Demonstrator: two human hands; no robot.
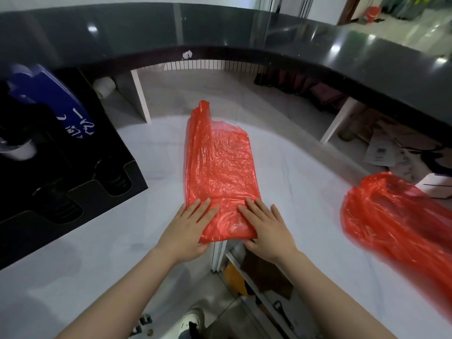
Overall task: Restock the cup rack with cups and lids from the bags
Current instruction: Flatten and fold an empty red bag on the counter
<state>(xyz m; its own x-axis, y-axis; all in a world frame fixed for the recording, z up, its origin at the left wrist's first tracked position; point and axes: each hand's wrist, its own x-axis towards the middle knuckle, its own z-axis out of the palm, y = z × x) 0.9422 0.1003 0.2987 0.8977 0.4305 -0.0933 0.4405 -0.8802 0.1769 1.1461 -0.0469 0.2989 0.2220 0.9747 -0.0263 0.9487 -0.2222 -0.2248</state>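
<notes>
So both hands are flat on a red plastic bag [220, 172] that's spread out on the white counter [97, 241], pretty much dead centre. The left hand [188, 231] sits on the bag's near-left corner with its fingers straight and close together, palm down, not gripping anything. The right hand [266, 231] does the same on the near-right corner, fingers straight and slightly spread, pressing the plastic flat. The 2 hands are apart, with a strip of bag between them. The bag looks flattened; its far-left edge is folded up and sticks up a bit at the far end.

There's a 2nd red bag [396, 221] off to the right on the same counter, well apart from the first one, bunched up and still full-looking, though I can't tell what's inside.

On the left is the black cup rack [80, 192], with dark stacks sitting in its near slots, a white cup [19, 150] at the left edge and a blue printed sleeve [51, 101] further back. A dark raised countertop [220, 28] curves around the far side.
</notes>
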